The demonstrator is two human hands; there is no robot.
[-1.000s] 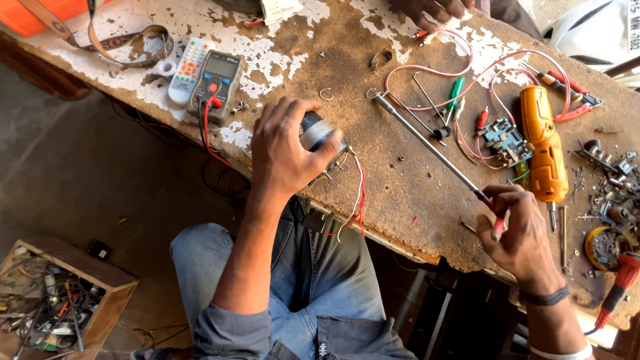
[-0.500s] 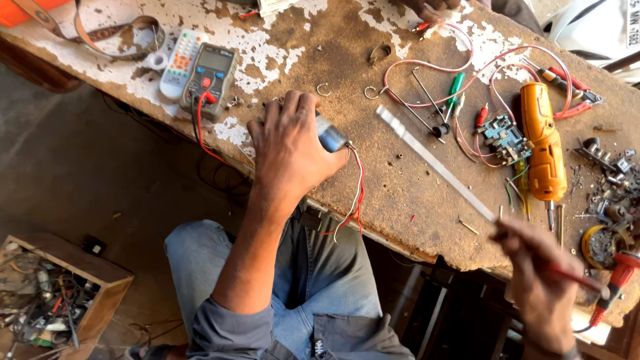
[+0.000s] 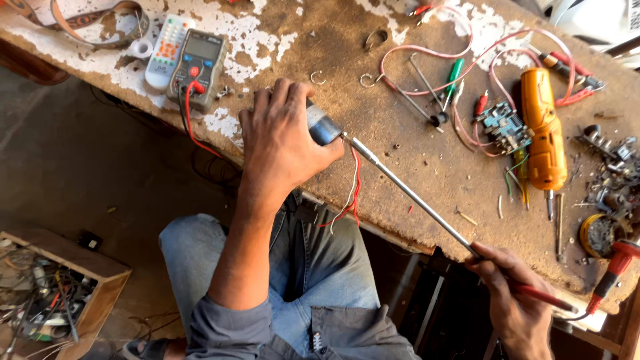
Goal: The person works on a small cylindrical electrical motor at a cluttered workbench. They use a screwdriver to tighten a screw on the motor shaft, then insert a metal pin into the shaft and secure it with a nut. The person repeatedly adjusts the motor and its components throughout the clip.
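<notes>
At 9 o'clock of the scene, a wooden box (image 3: 63, 293) of loose wires sits on the floor. On the worn workbench (image 3: 413, 167), a white remote (image 3: 162, 51) lies just beside a grey multimeter (image 3: 197, 67) with a red lead. Centre: the left hand (image 3: 283, 143) is closed over a small cylindrical motor (image 3: 322, 125), fingers wrapped around its body, pressing it to the bench edge; red and white wires (image 3: 351, 190) hang from it toward 6 o'clock. A long metal shaft (image 3: 413, 200) runs from the motor toward 4 o'clock into the right hand (image 3: 513, 297), which is clenched on the tool's red handle (image 3: 543, 297); the tip appears to touch the motor, though contact is hard to confirm. At 2 o'clock lie a blue circuit board (image 3: 501, 127) and an orange electric screwdriver (image 3: 541, 130).
</notes>
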